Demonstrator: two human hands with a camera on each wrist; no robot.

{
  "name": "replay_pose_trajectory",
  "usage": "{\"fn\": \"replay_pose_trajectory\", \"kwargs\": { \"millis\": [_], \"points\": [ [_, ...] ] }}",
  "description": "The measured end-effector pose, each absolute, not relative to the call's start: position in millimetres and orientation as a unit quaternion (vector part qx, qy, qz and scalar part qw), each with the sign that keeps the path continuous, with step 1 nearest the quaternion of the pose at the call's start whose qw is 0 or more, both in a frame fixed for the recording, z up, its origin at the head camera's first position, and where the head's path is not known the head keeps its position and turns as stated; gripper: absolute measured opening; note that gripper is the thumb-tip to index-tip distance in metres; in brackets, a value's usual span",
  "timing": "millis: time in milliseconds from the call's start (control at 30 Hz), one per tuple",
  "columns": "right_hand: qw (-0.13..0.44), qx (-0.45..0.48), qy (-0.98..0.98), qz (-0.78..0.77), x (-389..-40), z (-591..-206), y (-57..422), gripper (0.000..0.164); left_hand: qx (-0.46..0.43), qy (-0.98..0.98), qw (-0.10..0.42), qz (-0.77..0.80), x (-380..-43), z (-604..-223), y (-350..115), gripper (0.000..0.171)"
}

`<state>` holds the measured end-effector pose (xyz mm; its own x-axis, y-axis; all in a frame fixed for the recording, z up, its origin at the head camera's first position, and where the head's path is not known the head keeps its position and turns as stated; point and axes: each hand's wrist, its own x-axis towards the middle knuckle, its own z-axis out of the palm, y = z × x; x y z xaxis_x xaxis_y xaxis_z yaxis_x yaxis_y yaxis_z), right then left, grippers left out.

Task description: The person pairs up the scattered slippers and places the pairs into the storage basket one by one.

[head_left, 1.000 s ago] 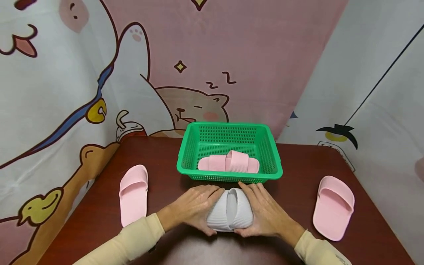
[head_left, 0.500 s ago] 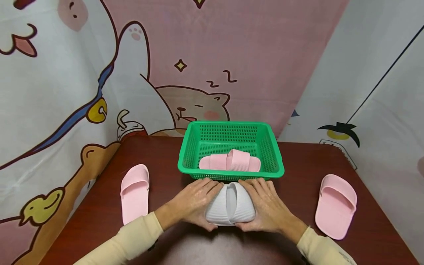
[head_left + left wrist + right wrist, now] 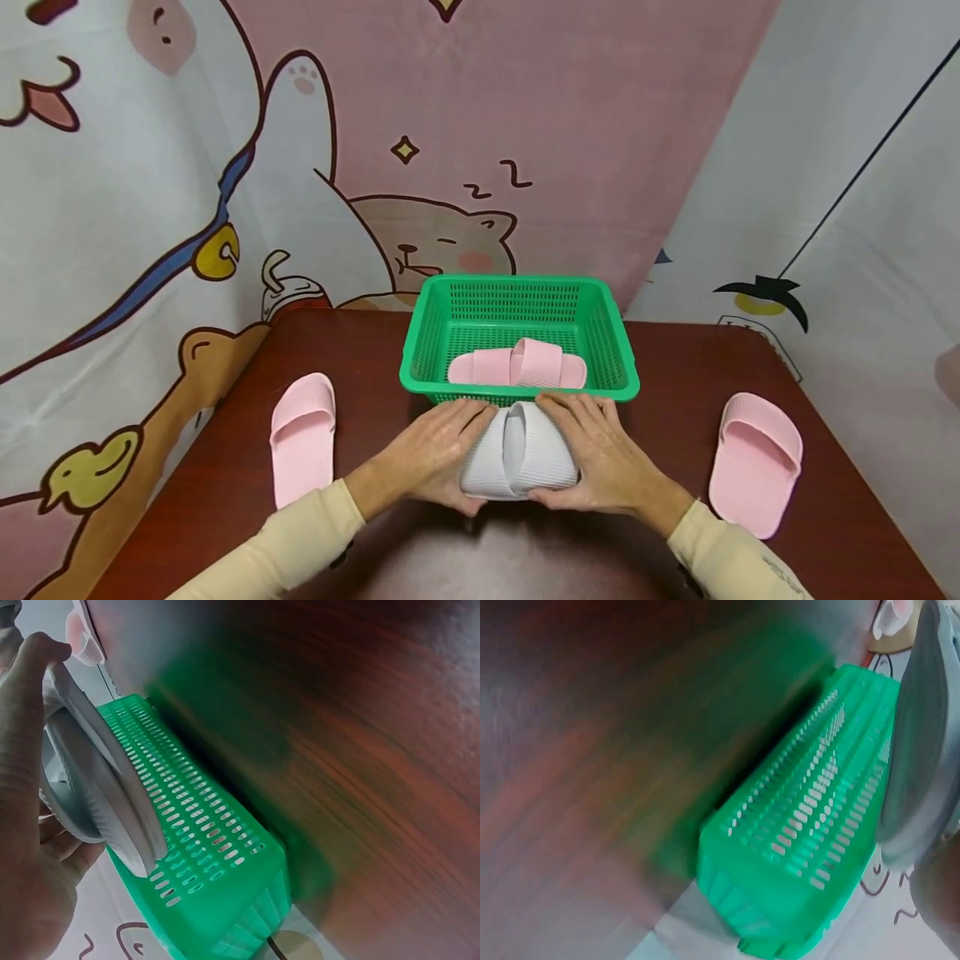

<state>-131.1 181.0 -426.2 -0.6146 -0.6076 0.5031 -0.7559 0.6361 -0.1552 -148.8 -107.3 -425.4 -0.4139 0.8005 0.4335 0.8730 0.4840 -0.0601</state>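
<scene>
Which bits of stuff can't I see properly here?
Head: outer ends of the white ribbed slippers, covered by the left hand and right hand.
Head: part of the heel of the leftmost pink open-backed slipper, behind the cream cloth sleeve.
Right wrist: most of the right hand, past the right edge.

Printed cloth (image 3: 600, 125) with faint creases hangs behind a reddish-brown, wood-grained counter (image 3: 360, 358) and along its left and right. At the back it is pink, with a sleeping brown animal (image 3: 446, 237) and yellow four-pointed stars (image 3: 405, 150); leftward it is white, with a golden bell (image 3: 217, 252) and a yellow duck (image 3: 93, 468). Pale light glares off the counter's near part
</scene>
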Motion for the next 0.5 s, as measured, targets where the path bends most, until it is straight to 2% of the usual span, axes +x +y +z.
{"fn": "replay_pose_trajectory", "kwargs": {
  "millis": [300, 500],
  "points": [
    [0.229, 0.340, -0.876, 0.253, -154, -416, 216, 0.071, -0.495, -0.837, 0.211, -0.096, -150, -427, -112, 0.117],
    [0.204, 0.256, -0.917, 0.228, -173, -423, 244, 0.071, -0.494, -0.837, 0.211, -0.099, -149, -430, -115, 0.118]
  ]
}}
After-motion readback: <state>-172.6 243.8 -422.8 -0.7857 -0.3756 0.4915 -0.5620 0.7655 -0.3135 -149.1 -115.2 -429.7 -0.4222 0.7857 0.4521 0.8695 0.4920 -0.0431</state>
